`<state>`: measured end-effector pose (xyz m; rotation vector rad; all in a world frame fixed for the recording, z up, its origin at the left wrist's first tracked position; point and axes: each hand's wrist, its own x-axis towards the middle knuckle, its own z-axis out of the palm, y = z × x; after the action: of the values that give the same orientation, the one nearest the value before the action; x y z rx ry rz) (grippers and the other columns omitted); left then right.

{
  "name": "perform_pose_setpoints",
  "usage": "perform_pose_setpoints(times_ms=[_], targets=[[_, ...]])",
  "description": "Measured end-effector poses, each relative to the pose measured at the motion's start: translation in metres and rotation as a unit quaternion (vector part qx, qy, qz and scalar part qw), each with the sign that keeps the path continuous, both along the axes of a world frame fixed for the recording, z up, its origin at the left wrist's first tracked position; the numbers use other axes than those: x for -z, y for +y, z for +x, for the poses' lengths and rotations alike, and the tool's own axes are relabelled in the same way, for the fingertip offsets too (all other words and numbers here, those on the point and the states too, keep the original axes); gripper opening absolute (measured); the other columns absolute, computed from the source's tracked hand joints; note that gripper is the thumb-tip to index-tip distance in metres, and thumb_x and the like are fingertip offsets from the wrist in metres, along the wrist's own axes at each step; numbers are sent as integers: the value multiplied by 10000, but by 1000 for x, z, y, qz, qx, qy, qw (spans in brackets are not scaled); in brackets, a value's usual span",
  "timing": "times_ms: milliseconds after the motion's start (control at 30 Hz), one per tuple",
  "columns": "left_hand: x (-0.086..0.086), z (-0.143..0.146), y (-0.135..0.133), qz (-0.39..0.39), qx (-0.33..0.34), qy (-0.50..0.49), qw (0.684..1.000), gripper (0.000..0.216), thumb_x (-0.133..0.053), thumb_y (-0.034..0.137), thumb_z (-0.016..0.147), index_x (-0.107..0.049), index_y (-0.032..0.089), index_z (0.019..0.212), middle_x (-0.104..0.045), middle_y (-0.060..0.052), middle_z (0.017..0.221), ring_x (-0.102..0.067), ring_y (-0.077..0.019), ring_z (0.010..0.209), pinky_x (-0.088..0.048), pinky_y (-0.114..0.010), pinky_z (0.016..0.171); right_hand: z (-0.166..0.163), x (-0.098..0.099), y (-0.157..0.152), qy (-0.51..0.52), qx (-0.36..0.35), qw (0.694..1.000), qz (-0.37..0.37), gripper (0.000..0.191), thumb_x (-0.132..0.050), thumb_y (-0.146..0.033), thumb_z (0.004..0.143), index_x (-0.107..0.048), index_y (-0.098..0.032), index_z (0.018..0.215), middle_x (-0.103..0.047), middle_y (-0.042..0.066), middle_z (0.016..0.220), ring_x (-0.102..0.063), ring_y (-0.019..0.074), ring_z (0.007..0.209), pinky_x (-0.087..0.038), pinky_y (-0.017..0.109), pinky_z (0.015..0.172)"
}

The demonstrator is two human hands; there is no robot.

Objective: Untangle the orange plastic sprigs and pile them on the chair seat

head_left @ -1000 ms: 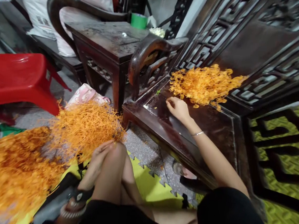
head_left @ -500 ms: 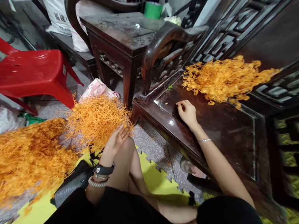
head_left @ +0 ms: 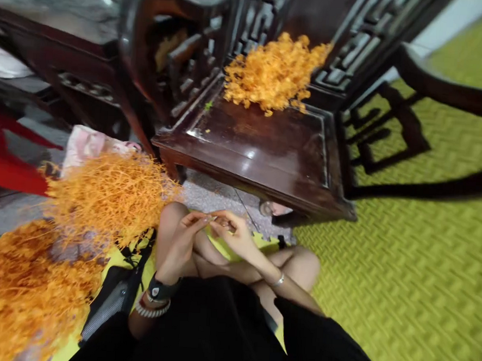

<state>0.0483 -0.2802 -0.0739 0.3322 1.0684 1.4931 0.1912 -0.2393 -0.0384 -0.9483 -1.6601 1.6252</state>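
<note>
Above my crossed legs, my left hand [head_left: 182, 245] and my right hand [head_left: 236, 236] meet with fingertips pinched together. Whatever lies between them is too small and blurred to make out. A bundle of thin orange stems [head_left: 115, 197] lies close to my left hand, beyond my knee. Further to the lower left spreads a large heap of orange flower-like pieces [head_left: 25, 298]. Another orange bunch with curly heads [head_left: 274, 73] rests at the back of the dark wooden chair seat [head_left: 263, 144].
A dark wooden side table [head_left: 51, 11] stands at the upper left, with a red plastic chair [head_left: 9, 155] below it. Yellow textured matting [head_left: 402, 277] covers the right side. A black mesh bag [head_left: 108, 308] lies by my left arm, and a pink-white bag [head_left: 83, 146] sits behind the stems.
My right hand has come off the chair seat to meet my left hand over my lap. My left hand has closed into a pinch. The view has turned right.
</note>
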Motion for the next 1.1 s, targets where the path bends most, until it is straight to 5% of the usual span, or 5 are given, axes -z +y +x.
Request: perform_pose_setpoints(times_ms=[200, 467, 733, 1000, 1100], targets=[[28, 39, -47, -64, 152, 58, 985, 433, -862, 342, 586, -681, 154, 932, -705, 13, 687, -646, -119, 624, -494, -219, 634, 43, 65, -73, 123, 111, 959, -229, 358, -800, -435, 682, -593, -194, 846, -618, -27, 658, -579, 107, 568, -489, 246, 587], [46, 62, -77, -26, 237, 133, 962, 417, -822, 410, 631, -675, 146, 919, -729, -25, 688, -683, -150, 661, -517, -259, 704, 68, 70, -124, 132, 188, 959, -164, 283, -758, -380, 715, -544, -195, 720, -583, -8, 734, -565, 117, 679, -488, 240, 618], [38, 50, -105, 25, 146, 242, 959, 278, -771, 374, 658, -725, 166, 837, -735, -66, 760, -680, -198, 730, -529, -293, 706, 69, 56, -136, 109, 210, 962, -135, 344, -780, -424, 697, -522, -203, 750, -552, -34, 666, -504, 88, 554, -428, 220, 549], [67, -60, -139, -65, -142, 361, 920, 261, -629, 431, 782, -633, 190, 881, -710, -73, 866, -653, -270, 925, -494, -392, 885, 84, 60, -161, 73, 261, 954, -128, 396, -796, -496, 668, -623, -183, 840, -575, -10, 650, -499, 105, 529, -404, 237, 503], [66, -78, -152, -88, -160, 352, 918, 207, -643, 392, 833, -628, 185, 832, -664, -17, 795, -637, -241, 927, -503, -337, 823, 99, 51, -146, 52, 301, 951, -50, 352, -784, -494, 679, -647, -184, 774, -552, -9, 582, -481, 118, 504, -395, 259, 488]])
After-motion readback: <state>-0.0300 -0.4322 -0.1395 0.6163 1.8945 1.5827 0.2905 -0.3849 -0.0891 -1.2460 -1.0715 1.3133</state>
